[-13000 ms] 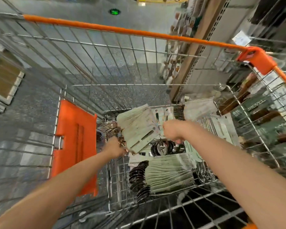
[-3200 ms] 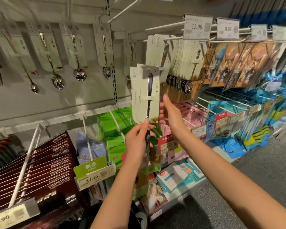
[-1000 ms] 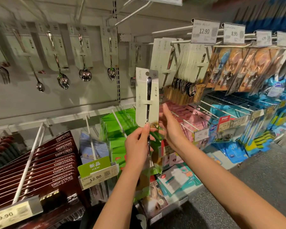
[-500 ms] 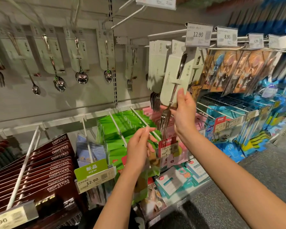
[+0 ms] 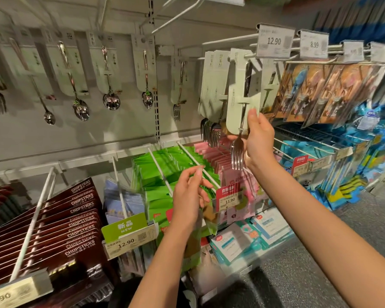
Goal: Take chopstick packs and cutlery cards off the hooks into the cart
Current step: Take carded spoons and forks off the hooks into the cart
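My right hand (image 5: pixel 259 138) pinches the lower end of a pale green fork card (image 5: pixel 239 94), whose top hangs on a white hook under the 12.90 price tag (image 5: pixel 275 42). Its fork tines hang below the card. More fork cards (image 5: pixel 211 85) hang just behind it on the same hook. My left hand (image 5: pixel 189 194) is lower, in front of the green packs (image 5: pixel 165 172), fingers apart and holding nothing. Dark red chopstick packs (image 5: pixel 71 221) hang on a hook at the lower left. The cart is out of view.
Single spoon and fork cards (image 5: pixel 107 70) hang along the back panel. Pink packs (image 5: pixel 213 156), blue packs (image 5: pixel 351 174) and orange cutlery packs (image 5: pixel 320 90) fill hooks to the right. Long white hook rods (image 5: pixel 196 163) stick out toward me. Grey floor lies at the lower right.
Both hands held a fork card in front of me a second ago. The left hand has let go and dropped; the right hand has carried the card up and right to the hook.
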`<state>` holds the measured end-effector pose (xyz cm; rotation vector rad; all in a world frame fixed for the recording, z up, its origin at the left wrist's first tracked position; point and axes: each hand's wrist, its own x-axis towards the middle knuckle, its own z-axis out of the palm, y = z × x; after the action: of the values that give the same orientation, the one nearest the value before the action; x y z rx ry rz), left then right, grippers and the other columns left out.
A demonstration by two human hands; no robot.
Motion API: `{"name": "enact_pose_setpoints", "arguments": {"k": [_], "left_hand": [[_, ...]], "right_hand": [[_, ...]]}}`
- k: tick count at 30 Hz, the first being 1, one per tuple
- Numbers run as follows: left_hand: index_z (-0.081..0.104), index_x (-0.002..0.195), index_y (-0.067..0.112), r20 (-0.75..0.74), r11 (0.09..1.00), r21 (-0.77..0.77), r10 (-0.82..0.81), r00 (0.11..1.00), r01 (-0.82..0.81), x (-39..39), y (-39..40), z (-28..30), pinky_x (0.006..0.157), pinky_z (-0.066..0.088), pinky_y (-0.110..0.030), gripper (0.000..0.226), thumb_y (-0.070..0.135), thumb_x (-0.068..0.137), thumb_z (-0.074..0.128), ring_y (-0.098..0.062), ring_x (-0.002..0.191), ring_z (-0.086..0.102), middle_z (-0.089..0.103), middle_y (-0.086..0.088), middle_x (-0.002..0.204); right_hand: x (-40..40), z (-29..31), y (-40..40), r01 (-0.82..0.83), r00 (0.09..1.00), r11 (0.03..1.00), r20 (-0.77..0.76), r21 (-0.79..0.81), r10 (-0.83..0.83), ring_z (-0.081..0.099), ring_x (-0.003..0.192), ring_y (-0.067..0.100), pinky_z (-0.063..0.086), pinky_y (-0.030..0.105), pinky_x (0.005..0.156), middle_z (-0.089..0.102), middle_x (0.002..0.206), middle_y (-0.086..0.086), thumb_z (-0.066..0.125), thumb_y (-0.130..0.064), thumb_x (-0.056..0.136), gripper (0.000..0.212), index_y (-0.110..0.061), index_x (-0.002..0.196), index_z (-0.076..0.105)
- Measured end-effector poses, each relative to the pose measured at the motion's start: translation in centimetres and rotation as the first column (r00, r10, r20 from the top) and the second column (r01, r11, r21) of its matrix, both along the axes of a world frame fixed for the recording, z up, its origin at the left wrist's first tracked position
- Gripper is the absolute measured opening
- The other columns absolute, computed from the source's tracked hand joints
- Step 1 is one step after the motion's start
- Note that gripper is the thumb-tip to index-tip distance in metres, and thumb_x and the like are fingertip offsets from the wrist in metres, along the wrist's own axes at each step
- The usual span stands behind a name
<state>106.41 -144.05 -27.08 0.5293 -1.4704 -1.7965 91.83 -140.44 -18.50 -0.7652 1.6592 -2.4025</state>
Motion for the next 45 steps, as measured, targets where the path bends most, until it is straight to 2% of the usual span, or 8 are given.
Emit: {"name": "enact_pose_setpoints", "arguments": {"k": [10,14,18,23,28,33,41,45], "left_hand": [[0.061,0.101,0.018,0.118,0.998,0.024,0.057,0.991,-0.061,0.3,-0.7,-0.7,0.038,0.034,-0.017,0.016,0.02,0.101,0.045,-0.007,0.042,0.048,0.061,0.0,0.071],[0.061,0.102,0.009,0.235,0.989,0.128,0.046,0.971,-0.078,1.1,-1.6,-1.0,0.033,0.033,-0.016,0.015,0.008,0.1,0.046,-0.013,0.043,0.05,0.059,-0.005,0.066],[0.06,0.102,0.007,0.347,0.994,0.07,0.052,0.937,-0.081,3.6,-3.1,-1.5,0.035,0.035,-0.015,0.012,0.008,0.1,0.048,-0.006,0.033,0.049,0.059,-0.005,0.065],[0.059,0.105,0.008,0.532,0.989,-0.14,0.031,0.846,0.052,10.3,-4.8,-2.2,0.052,0.043,-0.029,0.011,0.005,0.097,0.051,-0.012,0.041,0.054,0.066,0.002,0.059],[0.062,0.097,0.017,0.59,0.961,-0.25,0.055,0.806,0.117,18.0,-4.8,2.7,0.055,0.047,-0.025,0.013,0.011,0.099,0.051,-0.01,0.054,0.057,0.068,-0.001,0.073],[0.058,0.106,0.01,0.614,0.956,-0.292,0.173,0.77,0.018,23.2,-4.9,6.4,0.046,0.046,-0.017,0.012,0.007,0.099,0.048,-0.003,0.048,0.055,0.064,-0.003,0.077],[0.058,0.119,0.013,0.809,0.97,-0.242,0.198,0.553,0.005,36.3,-3.2,8.9,0.072,0.054,-0.035,0.022,0.023,0.1,0.051,-0.026,0.083,0.07,0.07,-0.003,0.097],[0.058,0.117,0.006,0.82,0.94,-0.298,0.342,0.46,-0.167,44.7,-1.2,10.3,0.064,0.05,-0.028,0.022,0.018,0.099,0.052,-0.018,0.071,0.067,0.068,0.0,0.087]], "right_hand": [[-0.3,0.2,-3.9,-0.11,0.981,0.965,0.184,0.238,0.067,0.06,0.081,0.024,0.047,0.028,0.059,0.063,0.093,0.009,0.054,-0.027,0.096,0.021,-0.006,0.099,0.057],[1.1,-3.3,-4.2,-0.318,0.92,0.798,0.369,0.512,0.131,0.054,0.087,0.023,0.048,0.031,0.058,0.056,0.111,0.013,0.059,-0.017,0.09,0.034,-0.005,0.121,0.054],[3.6,-4.6,-3.3,-0.503,0.828,0.669,0.526,0.548,0.192,0.052,0.08,0.017,0.055,0.034,0.061,0.049,0.098,0.009,0.05,-0.009,0.095,0.007,-0.013,0.101,0.053],[8.2,-2.6,-4.7,-0.641,0.765,0.566,0.497,0.518,0.41,0.061,0.073,0.014,0.051,0.026,0.066,0.062,0.081,0.004,0.049,-0.012,0.097,0.015,-0.017,0.087,0.058],[16.2,1.1,-6.7,-0.78,0.599,0.379,0.418,0.497,0.683,0.061,0.053,0.007,0.049,0.018,0.053,0.061,0.074,0.005,0.051,-0.014,0.096,0.011,-0.015,0.085,0.054],[23.0,3.8,-7.7,-0.811,0.445,0.212,0.34,0.546,0.828,0.059,0.063,0.013,0.047,0.019,0.054,0.061,0.075,0.006,0.053,-0.015,0.095,0.011,-0.015,0.085,0.056],[32.9,5.0,-8.5,-0.822,0.221,0.015,0.295,0.569,0.93,0.061,0.063,0.013,0.049,0.019,0.054,0.064,0.076,0.008,0.055,-0.015,0.095,0.006,-0.01,0.091,0.058],[40.0,5.1,-8.6,-0.813,0.056,-0.13,0.298,0.568,0.953,0.062,0.063,0.014,0.049,0.022,0.058,0.064,0.075,0.007,0.055,-0.015,0.095,0.01,-0.012,0.086,0.057]]}}
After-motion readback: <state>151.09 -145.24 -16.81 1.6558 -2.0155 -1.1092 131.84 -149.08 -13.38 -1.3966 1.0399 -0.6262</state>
